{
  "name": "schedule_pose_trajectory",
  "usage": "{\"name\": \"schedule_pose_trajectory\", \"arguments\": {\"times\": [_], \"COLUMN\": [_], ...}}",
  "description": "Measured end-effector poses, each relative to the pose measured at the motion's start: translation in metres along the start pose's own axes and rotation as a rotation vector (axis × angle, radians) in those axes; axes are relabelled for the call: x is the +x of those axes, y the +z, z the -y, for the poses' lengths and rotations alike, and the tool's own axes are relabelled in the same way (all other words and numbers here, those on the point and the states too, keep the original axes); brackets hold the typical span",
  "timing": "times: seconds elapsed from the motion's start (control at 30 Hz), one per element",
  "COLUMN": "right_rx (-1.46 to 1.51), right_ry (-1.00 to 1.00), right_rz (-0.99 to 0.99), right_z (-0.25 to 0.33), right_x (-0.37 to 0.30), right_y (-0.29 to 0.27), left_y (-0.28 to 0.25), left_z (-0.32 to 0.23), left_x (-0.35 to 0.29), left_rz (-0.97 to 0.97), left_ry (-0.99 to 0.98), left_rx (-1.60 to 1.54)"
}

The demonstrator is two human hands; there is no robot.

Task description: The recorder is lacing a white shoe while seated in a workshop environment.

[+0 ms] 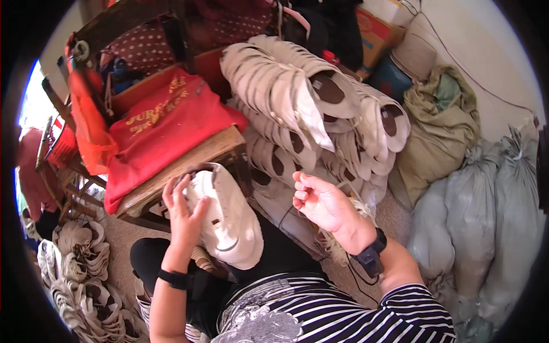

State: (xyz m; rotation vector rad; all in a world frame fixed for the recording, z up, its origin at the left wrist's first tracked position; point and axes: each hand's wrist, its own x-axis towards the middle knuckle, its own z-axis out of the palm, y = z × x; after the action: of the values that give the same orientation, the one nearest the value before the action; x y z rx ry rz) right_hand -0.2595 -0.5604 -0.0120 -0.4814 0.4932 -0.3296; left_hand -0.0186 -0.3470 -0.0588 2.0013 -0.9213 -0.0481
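Observation:
My left hand [183,212] grips a white shoe upper [233,226] by its edge, thumb on its outer face and fingers at its rim. The upper has a dark lining showing at the top and rests over my lap. Off to the right, my right hand [327,204] is raised with palm turned up and fingers curled in. Whatever those fingers may pinch is too small to make out. Beneath that wrist hangs a bundle of pale threads [337,246].
Stacked shoe uppers [274,86] are piled ahead. A red cloth bag [171,120] lies on a wooden chair [183,171]. Grey sacks [469,223] and an olive sack [443,126] stand at right. More uppers [86,286] lie at lower left.

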Motion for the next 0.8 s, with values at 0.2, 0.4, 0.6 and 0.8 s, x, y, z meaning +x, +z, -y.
{"name": "schedule_pose_trajectory", "arguments": {"times": [0.2,0.4,0.6,0.8], "right_rx": [0.070,0.013,0.054,0.044], "right_ry": [0.044,0.028,0.079,0.135], "right_rz": [-0.068,-0.045,-0.034,-0.063], "right_z": [-0.003,-0.015,-0.034,-0.050], "right_x": [-0.013,-0.017,-0.016,-0.014], "right_y": [-0.024,-0.049,-0.083,-0.082], "left_y": [0.002,0.000,0.000,0.001], "left_z": [-0.004,0.001,0.002,0.002], "left_x": [0.000,0.000,0.001,0.001], "left_rz": [0.027,0.038,0.043,0.034], "left_ry": [0.013,0.014,0.014,0.030], "left_rx": [0.049,0.084,0.101,0.115]}}
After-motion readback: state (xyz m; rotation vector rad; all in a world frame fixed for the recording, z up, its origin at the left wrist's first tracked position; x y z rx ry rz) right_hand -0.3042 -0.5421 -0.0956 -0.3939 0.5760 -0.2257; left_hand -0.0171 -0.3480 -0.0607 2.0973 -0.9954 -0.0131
